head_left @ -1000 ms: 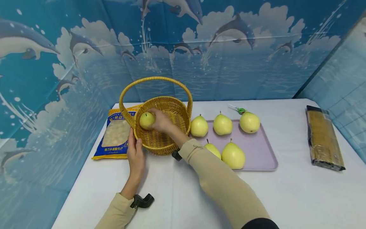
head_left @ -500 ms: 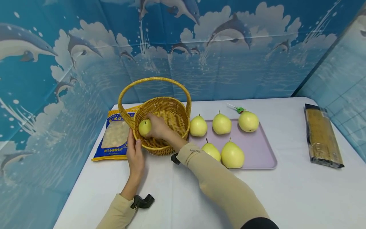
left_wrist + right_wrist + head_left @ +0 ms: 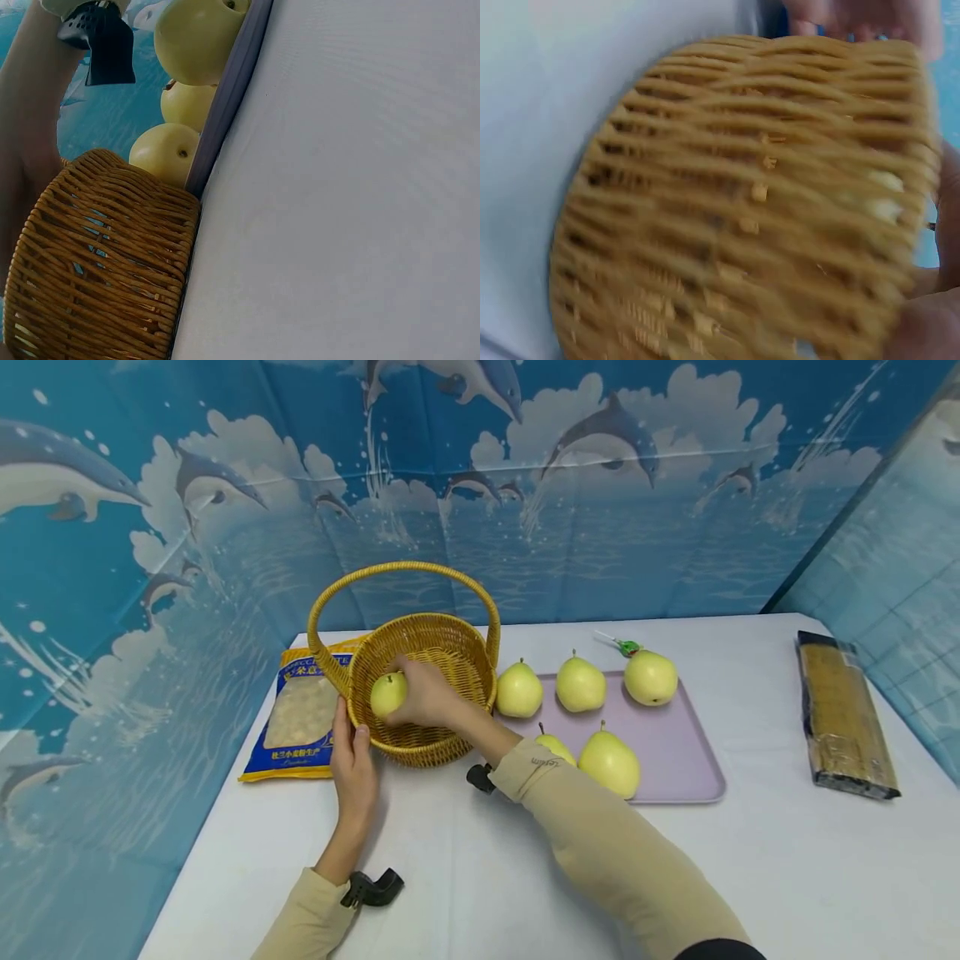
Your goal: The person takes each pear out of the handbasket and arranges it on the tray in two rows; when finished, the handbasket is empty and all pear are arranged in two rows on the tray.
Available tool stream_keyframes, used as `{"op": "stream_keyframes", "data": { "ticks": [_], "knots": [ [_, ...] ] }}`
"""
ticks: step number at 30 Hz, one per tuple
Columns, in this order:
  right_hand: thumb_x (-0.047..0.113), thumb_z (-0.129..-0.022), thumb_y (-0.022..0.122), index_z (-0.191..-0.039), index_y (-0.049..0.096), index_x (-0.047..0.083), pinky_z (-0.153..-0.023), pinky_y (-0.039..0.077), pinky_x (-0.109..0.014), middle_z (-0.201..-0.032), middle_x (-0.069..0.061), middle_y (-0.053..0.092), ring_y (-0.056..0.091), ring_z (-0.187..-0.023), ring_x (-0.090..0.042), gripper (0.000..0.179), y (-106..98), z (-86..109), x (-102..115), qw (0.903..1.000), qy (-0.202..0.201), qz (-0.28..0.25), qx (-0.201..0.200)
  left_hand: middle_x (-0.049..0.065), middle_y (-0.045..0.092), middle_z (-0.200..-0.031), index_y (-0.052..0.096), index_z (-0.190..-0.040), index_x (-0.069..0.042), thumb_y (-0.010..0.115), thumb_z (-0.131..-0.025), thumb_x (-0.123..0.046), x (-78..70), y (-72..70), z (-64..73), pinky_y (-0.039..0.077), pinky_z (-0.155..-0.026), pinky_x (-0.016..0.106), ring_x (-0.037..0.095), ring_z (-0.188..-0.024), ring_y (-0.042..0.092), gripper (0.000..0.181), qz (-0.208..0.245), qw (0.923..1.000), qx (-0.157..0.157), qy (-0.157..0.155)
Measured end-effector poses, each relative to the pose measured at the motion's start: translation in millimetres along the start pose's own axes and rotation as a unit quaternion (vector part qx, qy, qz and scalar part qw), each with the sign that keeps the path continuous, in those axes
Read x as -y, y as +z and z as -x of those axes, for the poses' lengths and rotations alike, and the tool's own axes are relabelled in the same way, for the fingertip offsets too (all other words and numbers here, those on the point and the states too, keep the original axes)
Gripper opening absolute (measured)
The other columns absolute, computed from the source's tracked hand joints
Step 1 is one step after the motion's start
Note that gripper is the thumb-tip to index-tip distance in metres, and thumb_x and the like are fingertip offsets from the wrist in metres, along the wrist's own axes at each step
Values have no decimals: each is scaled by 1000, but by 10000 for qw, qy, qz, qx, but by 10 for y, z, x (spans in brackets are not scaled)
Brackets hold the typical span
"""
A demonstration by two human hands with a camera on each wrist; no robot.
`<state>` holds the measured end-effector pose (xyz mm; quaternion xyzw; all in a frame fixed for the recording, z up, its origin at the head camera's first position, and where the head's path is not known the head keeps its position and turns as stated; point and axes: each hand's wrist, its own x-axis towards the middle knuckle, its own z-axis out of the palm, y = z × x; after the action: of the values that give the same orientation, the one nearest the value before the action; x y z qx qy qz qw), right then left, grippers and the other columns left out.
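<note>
A yellow-green pear is in my right hand, down inside the wicker basket near its left wall. My fingers hold it from the right side, and its stem points up. My left hand rests against the basket's left front, fingers and thumb stretched along the outer wall. The left wrist view has the basket's woven side filling the lower left. In the right wrist view the weave is blurred, with the pear partly showing through it, and left-hand fingers appear at the top.
Right of the basket lies a lilac tray with several pears. A blue and yellow food bag lies left of the basket. Behind the tray is a small green wrapped item. A brown packet sits far right.
My right hand has lowered the pear deeper into the basket, then shifted slightly right with it. The right forearm has moved right too. My left hand stays against the basket.
</note>
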<state>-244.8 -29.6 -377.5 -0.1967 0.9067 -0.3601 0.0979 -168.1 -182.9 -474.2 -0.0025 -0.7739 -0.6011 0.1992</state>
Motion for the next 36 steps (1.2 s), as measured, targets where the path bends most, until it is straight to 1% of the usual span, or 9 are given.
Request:
{"op": "stream_keyframes", "data": {
  "ticks": [2, 7, 9, 14, 19, 22, 27, 32, 36],
  "knots": [
    [23, -81, 91, -149, 53, 8, -99, 55, -44, -135, -12, 66, 59, -125, -34, 79, -88, 80, 15, 10000, 14, -68, -36, 4, 26, -174, 23, -169, -13, 38, -113, -12, -58, 5, 8, 23, -132, 34, 18, -160, 24, 58, 43, 10000, 9, -55],
    [30, -79, 92, -146, 53, 12, -94, 56, -43, -132, -9, 66, 60, -120, -30, 79, -300, 296, 29, 9998, -57, -164, -113, 3, 25, -175, 22, -169, -12, 37, -113, -13, -79, 2, 15, 23, -132, 34, 17, -161, 24, 57, 10, 9999, 33, -117],
    [34, -79, 91, -146, 53, 14, -90, 57, -41, -132, -7, 66, 61, -116, -27, 79, -380, 391, 28, 9996, -97, -213, -164, 3, 25, -175, 22, -169, -13, 37, -114, -15, -26, -4, 3, 23, -132, 33, 18, -161, 24, 58, -27, 10000, 34, -46],
    [36, -79, 89, -144, 55, 18, -79, 59, -38, -126, -5, 68, 65, -105, -24, 75, -566, 661, -29, 9986, -106, -326, -396, 5, 24, -175, 21, -169, -13, 36, -114, -14, -10, 4, 5, 23, -132, 35, 22, -161, 24, 58, -22, 10000, 50, 19],
    [37, -79, 87, -141, 58, 23, -89, 55, -43, -126, -2, 69, 63, -109, -24, 71, -733, 927, -141, 9968, -232, -393, -649, 3, 24, -175, 22, -169, -15, 38, -114, -14, 3, -5, 6, 23, -131, 30, 20, -161, 23, 58, 41, 10000, 51, 9],
    [36, -78, 87, -139, 59, 24, -92, 56, -43, -127, -1, 68, 62, -117, -24, 68, -841, 1089, -215, 9953, -272, -573, -734, 2, 24, -174, 22, -169, -15, 38, -114, -13, 6, -6, 9, 24, -130, 23, 18, -161, 23, 58, 91, 9999, 54, 27],
    [28, -80, 88, -139, 59, 23, -87, 64, -38, -131, -1, 66, 64, -125, -25, 66, -1034, 1375, -370, 9895, -309, -1162, -806, 1, 24, -174, 23, -169, -14, 38, -113, -12, 4, -13, 15, 25, -127, 18, 17, -161, 24, 58, 141, 9998, 91, 86],
    [26, -83, 88, -138, 58, 21, -91, 64, -40, -133, -3, 65, 64, -125, -26, 64, -1217, 1646, -564, 9882, -6, -1122, -1045, 0, 25, -174, 23, -169, -16, 38, -114, -13, -9, -14, 19, 25, -128, 20, 17, -160, 24, 58, 135, 9998, 113, 106],
    [28, -85, 88, -142, 56, 16, -95, 63, -45, -139, -7, 62, 62, -131, -32, 66, -1328, 1847, -726, 9874, 274, -983, -1205, -1, 25, -174, 23, -169, -17, 38, -114, -13, -15, -11, 28, 26, -128, 21, 16, -160, 25, 57, 189, 9997, 106, 91]
  ]
}}
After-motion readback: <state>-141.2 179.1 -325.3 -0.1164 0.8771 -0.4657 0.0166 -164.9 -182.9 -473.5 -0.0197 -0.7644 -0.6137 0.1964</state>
